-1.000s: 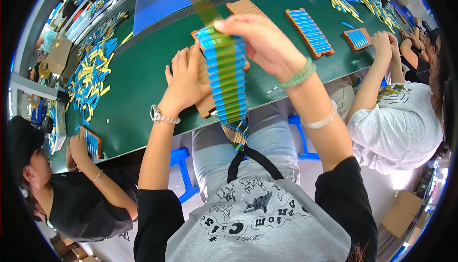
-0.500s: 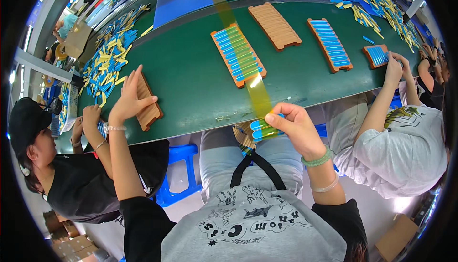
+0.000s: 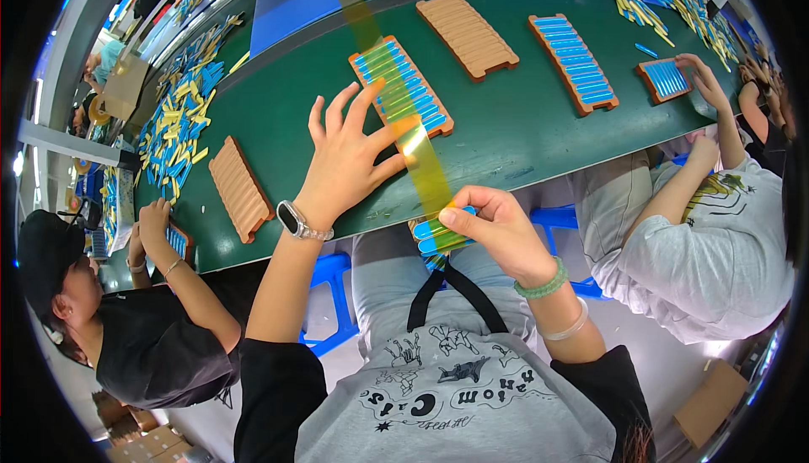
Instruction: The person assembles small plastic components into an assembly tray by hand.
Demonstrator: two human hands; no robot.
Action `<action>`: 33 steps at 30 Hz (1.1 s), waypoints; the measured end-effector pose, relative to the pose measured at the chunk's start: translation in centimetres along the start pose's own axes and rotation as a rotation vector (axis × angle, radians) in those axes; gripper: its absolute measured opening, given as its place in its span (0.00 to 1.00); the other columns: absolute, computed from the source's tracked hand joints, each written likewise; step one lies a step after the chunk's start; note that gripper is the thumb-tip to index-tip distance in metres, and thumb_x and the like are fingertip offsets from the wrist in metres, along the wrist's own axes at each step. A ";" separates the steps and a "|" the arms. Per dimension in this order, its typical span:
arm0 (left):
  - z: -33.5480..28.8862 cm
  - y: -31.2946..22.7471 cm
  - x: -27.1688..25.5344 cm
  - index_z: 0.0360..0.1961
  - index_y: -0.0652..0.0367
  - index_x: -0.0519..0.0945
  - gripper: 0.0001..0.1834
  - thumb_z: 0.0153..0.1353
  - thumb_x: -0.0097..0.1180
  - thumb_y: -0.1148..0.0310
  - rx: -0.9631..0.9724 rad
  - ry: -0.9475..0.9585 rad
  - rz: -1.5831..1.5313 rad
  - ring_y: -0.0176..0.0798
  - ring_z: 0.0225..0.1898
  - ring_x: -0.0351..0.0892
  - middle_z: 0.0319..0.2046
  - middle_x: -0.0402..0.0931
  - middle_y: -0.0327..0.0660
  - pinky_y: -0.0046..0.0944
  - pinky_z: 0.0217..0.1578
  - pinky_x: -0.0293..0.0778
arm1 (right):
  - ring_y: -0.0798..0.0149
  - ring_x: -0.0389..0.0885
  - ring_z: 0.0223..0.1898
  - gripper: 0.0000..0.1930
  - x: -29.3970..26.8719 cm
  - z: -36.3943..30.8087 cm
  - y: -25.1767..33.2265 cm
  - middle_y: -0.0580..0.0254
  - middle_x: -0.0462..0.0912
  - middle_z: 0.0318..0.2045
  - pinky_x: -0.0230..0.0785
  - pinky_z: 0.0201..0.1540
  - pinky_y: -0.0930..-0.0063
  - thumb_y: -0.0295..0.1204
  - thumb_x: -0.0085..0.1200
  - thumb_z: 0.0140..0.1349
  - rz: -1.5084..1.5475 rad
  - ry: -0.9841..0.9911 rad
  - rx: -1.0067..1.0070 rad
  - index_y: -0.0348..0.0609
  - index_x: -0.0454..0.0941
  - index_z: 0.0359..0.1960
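A yellow see-through tape [image 3: 426, 178] runs from the far edge over an orange-brown grooved tray [image 3: 443, 131] of blue strips and down toward my lap. My right hand [image 3: 497, 231] pinches the tape's near end, where several blue round-ended strips [image 3: 428, 246] are stuck to it. Over the tray's left side, my left hand [image 3: 347, 160] has its fingers spread, fingertips at the tape and tray. Part of the tray is hidden by that hand and the tape.
Bare grooved trays [image 3: 242, 192] lie left and at the back [image 3: 466, 35]. A tray of blue strips [image 3: 573, 63] sits at right. Piles of blue and yellow pieces [image 3: 175, 126] cover the left; more lie at far right. Co-workers sit on both sides; the right one's hand touches a small tray [image 3: 666, 81].
My left hand has moved right, from the bare left tray to the taped tray. My right hand keeps its pinch on the tape. The right co-worker has lowered one hand.
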State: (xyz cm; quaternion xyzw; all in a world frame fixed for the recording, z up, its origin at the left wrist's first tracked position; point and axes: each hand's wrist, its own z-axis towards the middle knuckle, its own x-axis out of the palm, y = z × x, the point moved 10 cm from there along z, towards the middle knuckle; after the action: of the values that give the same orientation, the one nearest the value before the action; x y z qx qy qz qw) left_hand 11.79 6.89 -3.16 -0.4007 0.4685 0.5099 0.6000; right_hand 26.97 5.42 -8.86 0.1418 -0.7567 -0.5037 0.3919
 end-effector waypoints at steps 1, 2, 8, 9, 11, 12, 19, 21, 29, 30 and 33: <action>0.2 0.1 0.5 0.59 0.30 0.80 0.23 0.61 0.61 0.59 -0.014 0.020 -0.066 0.59 0.72 0.47 0.70 0.54 0.48 0.63 0.69 0.40 | 0.84 0.73 0.31 0.08 -0.1 0.1 -0.3 0.75 0.81 0.31 0.67 0.34 0.87 0.32 0.60 0.67 0.003 0.012 0.013 0.41 0.79 0.34; 0.4 0.4 1.0 0.59 0.31 0.80 0.23 0.61 0.60 0.60 -0.029 0.041 -0.132 0.59 0.72 0.47 0.70 0.54 0.49 0.62 0.70 0.40 | 0.84 0.74 0.32 0.08 -0.1 0.1 -0.6 0.75 0.81 0.31 0.67 0.35 0.86 0.32 0.59 0.68 0.005 0.025 0.025 0.41 0.79 0.34; 1.8 2.1 2.2 0.61 0.38 0.78 0.24 0.63 0.58 0.62 -0.033 0.044 -0.413 0.59 0.73 0.46 0.71 0.51 0.52 0.55 0.71 0.43 | 0.84 0.75 0.32 0.08 -0.3 0.3 -1.0 0.74 0.81 0.31 0.68 0.35 0.86 0.31 0.59 0.68 0.047 0.016 0.038 0.40 0.79 0.34; 2.2 3.5 1.8 0.62 0.44 0.77 0.23 0.64 0.56 0.63 -0.066 -0.037 -0.430 0.58 0.73 0.47 0.72 0.52 0.51 0.54 0.71 0.47 | 0.84 0.75 0.32 0.08 -0.3 0.2 -0.9 0.74 0.81 0.31 0.68 0.35 0.86 0.31 0.59 0.68 0.046 0.015 0.038 0.40 0.79 0.34; 4.0 7.2 2.0 0.64 0.50 0.74 0.23 0.67 0.52 0.64 -0.196 -0.112 -0.345 0.55 0.72 0.52 0.70 0.57 0.50 0.49 0.70 0.51 | 0.83 0.75 0.32 0.07 -0.6 0.0 -0.7 0.72 0.82 0.31 0.68 0.36 0.86 0.31 0.59 0.67 0.030 -0.011 0.024 0.40 0.80 0.35; 5.2 9.1 2.3 0.64 0.52 0.73 0.24 0.68 0.52 0.61 -0.214 -0.180 -0.405 0.53 0.70 0.56 0.67 0.62 0.50 0.50 0.69 0.53 | 0.83 0.75 0.32 0.07 -0.4 -0.1 -0.4 0.72 0.82 0.31 0.68 0.36 0.86 0.31 0.59 0.67 0.026 -0.007 0.021 0.40 0.80 0.35; 8.2 10.8 5.3 0.64 0.62 0.68 0.25 0.71 0.44 0.59 -0.330 -0.124 -0.804 0.55 0.53 0.77 0.49 0.80 0.50 0.45 0.58 0.67 | 0.81 0.78 0.33 0.07 -1.0 -0.7 -0.3 0.70 0.84 0.33 0.70 0.36 0.85 0.30 0.59 0.67 -0.008 -0.079 0.038 0.39 0.80 0.36; 7.4 9.9 4.8 0.64 0.61 0.68 0.25 0.72 0.43 0.59 -0.291 -0.081 -0.645 0.54 0.57 0.74 0.52 0.79 0.49 0.48 0.62 0.62 | 0.81 0.79 0.33 0.07 -1.4 -0.9 -0.2 0.69 0.84 0.33 0.70 0.36 0.85 0.30 0.59 0.68 -0.043 -0.101 0.031 0.39 0.80 0.36; 5.1 7.4 4.6 0.70 0.60 0.64 0.27 0.73 0.42 0.60 -0.283 0.074 -0.917 0.42 0.67 0.63 0.61 0.74 0.42 0.42 0.69 0.53 | 0.76 0.82 0.36 0.09 -2.6 -0.7 -0.9 0.62 0.86 0.36 0.73 0.43 0.79 0.29 0.59 0.67 -0.002 -0.143 0.084 0.33 0.81 0.41; 5.4 7.6 4.1 0.71 0.61 0.62 0.30 0.72 0.43 0.58 -0.291 0.049 -1.089 0.42 0.67 0.62 0.61 0.74 0.42 0.43 0.69 0.51 | 0.76 0.82 0.36 0.09 -2.5 -0.7 -0.9 0.62 0.86 0.36 0.73 0.43 0.79 0.29 0.59 0.67 -0.007 -0.139 0.089 0.33 0.81 0.41; 6.4 7.4 2.9 0.74 0.62 0.55 0.39 0.69 0.49 0.51 -0.311 0.026 -1.330 0.45 0.71 0.57 0.64 0.71 0.45 0.46 0.71 0.47 | 0.74 0.82 0.37 0.10 -2.6 -0.8 -0.7 0.61 0.86 0.37 0.74 0.44 0.79 0.29 0.58 0.67 -0.040 -0.163 0.108 0.32 0.80 0.42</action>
State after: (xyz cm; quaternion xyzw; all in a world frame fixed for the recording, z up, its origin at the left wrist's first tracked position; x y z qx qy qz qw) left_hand 5.63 14.90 -4.42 -0.6910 0.0509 0.0895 0.7155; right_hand 29.13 6.15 -10.51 0.1361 -0.8091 -0.4799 0.3107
